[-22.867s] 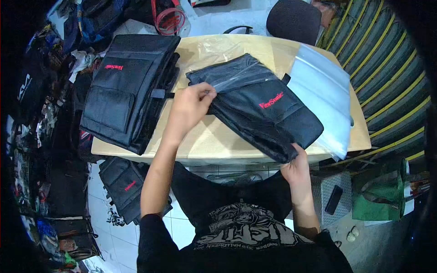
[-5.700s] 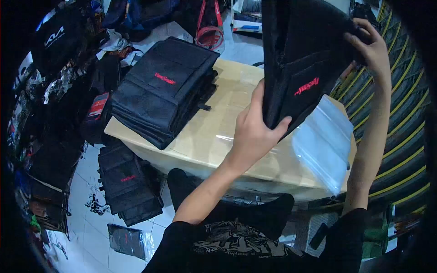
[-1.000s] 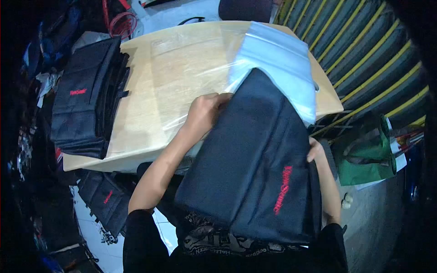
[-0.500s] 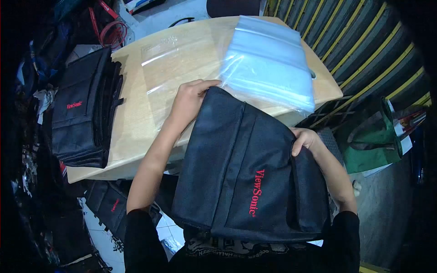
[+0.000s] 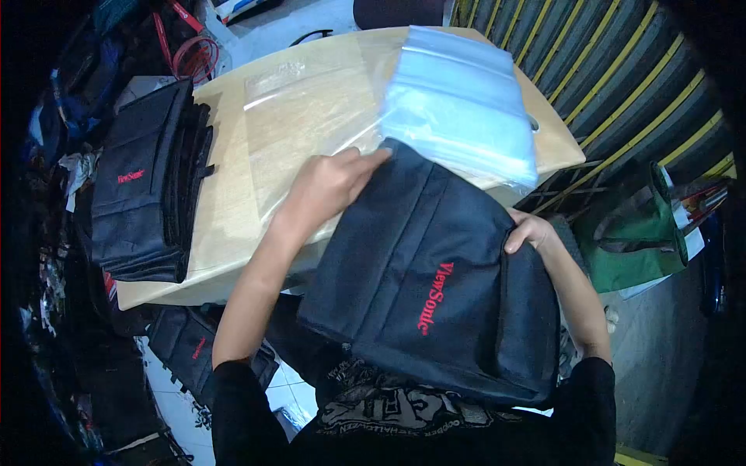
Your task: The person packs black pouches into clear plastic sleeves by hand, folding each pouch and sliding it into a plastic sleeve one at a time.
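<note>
A black fabric bag (image 5: 388, 256) with red ViewSonic lettering lies tilted over my lap, its upper corner reaching the table's front edge. My left hand (image 5: 334, 179) pinches that upper corner between fingers and thumb. On the bag's right edge my right hand (image 5: 532, 233) is closed, thumb on top and the other fingers partly hidden behind the fabric. Just beyond the bag, a stack of clear bluish plastic sleeves (image 5: 458, 101) rests on the table. One transparent sleeve (image 5: 303, 116) lies flat to the left of that stack.
Several folded black bags (image 5: 140, 182) are piled at the left end of the wooden table (image 5: 225, 225). More black bags (image 5: 183, 349) lie on the floor below. A green bag (image 5: 637, 233) stands at the right, near yellow-striped dark coils (image 5: 622, 85).
The black bag has turned and risen slightly over my lap, so its lettering sits higher. Both hands still grip it. Earlier, another bag was held upright above the table.
</note>
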Demonstrator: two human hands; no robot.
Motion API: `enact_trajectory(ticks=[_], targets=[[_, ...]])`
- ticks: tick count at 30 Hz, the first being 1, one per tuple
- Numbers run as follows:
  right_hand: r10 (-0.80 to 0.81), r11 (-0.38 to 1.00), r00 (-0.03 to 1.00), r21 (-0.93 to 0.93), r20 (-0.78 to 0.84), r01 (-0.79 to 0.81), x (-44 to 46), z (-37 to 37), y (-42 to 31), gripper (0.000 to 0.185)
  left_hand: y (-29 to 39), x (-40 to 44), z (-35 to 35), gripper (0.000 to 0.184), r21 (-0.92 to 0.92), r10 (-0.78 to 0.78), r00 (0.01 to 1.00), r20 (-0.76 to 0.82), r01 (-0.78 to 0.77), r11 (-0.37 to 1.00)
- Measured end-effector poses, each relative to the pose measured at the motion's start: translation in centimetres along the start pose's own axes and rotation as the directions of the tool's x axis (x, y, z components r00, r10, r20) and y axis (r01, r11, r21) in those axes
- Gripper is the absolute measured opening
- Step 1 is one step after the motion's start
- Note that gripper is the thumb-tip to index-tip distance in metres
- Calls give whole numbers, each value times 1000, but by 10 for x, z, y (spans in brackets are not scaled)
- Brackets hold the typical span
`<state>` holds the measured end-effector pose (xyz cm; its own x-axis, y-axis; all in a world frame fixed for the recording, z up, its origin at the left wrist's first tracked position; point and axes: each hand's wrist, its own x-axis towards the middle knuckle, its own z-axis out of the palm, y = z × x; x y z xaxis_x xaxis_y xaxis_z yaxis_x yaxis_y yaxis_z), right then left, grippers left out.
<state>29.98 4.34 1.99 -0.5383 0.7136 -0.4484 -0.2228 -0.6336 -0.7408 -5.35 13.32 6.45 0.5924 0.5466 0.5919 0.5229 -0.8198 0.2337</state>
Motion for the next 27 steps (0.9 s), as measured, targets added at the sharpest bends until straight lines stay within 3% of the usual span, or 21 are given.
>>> enact_trajectory(ticks=[4, 8, 14, 17, 23, 25, 27], targets=[[-16, 997, 1000, -78, -15, 15, 0, 15, -17, 87, 13, 10, 2, 32, 16, 19, 1000, 7, -19, 1000], [17, 952, 998, -305, 62, 3, 13, 10, -31, 77, 10, 23, 5, 34, -4, 10, 996, 84, -9, 1000], [-139, 953, 988, -282, -69, 114, 11, -4, -30, 74, 7, 13, 1, 41, -75, -40, 994, 97, 48, 996], [-127, 956, 985, -280, -115, 90, 11, -3, -31, 71, 7, 10, 1, 40, -12, -20, 990, 138, 21, 1000], [-137, 955, 946, -293, -294, 47, 1, -21, -30, 73, 6, -2, -6, 40, 175, -140, 979, 150, 113, 978], [-148, 938, 956, -343, -255, 53, 0, -22, -31, 76, -11, -7, -5, 36, 222, -156, 981, 115, 128, 967], [-167, 946, 957, -313, -236, 88, -1, -16, -30, 76, -23, -11, -7, 33, 103, -203, 971, 128, 190, 976]])
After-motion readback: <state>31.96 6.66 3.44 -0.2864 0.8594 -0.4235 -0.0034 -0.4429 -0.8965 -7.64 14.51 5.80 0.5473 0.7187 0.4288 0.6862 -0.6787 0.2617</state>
